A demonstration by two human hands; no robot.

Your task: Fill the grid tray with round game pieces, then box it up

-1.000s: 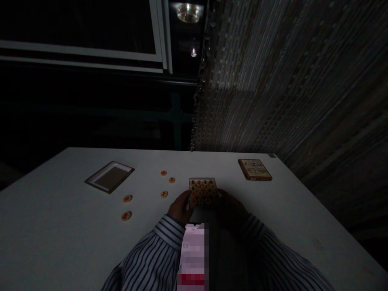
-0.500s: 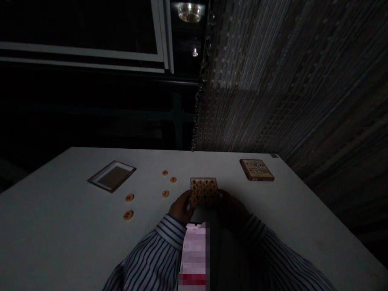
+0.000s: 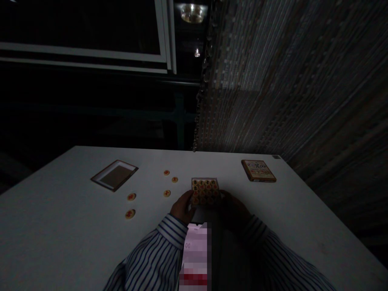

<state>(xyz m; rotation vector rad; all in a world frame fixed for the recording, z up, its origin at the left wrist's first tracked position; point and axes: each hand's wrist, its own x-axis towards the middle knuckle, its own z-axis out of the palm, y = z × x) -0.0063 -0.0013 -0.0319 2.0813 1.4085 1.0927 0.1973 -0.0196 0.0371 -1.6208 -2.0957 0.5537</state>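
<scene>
Between my hands is a clear case of Chinese chess pieces [image 3: 205, 192], round and pale with dark and red characters, set in rows. My left hand [image 3: 182, 206] grips its left side, thumb at the near corner. My right hand [image 3: 235, 208], deep in shadow, holds the right side. Left of the case lie loose chess pieces with red characters: one nearby [image 3: 167, 193], two behind it [image 3: 175, 179], and two further left [image 3: 130, 214]. A lit phone [image 3: 195, 246], partly blurred out, shows below my hands.
An open shallow box lid [image 3: 115, 175] lies at the left on the white table [image 3: 75, 226]. A closed box [image 3: 258, 170] with printed writing sits at the back right. Behind the table hangs a bead curtain [image 3: 242, 81], and a window frame [image 3: 168, 36] stands at the upper left.
The view has shifted slightly, so everything on the table appears a little further right. My hands keep the same hold on the case, and the loose pieces lie as before.
</scene>
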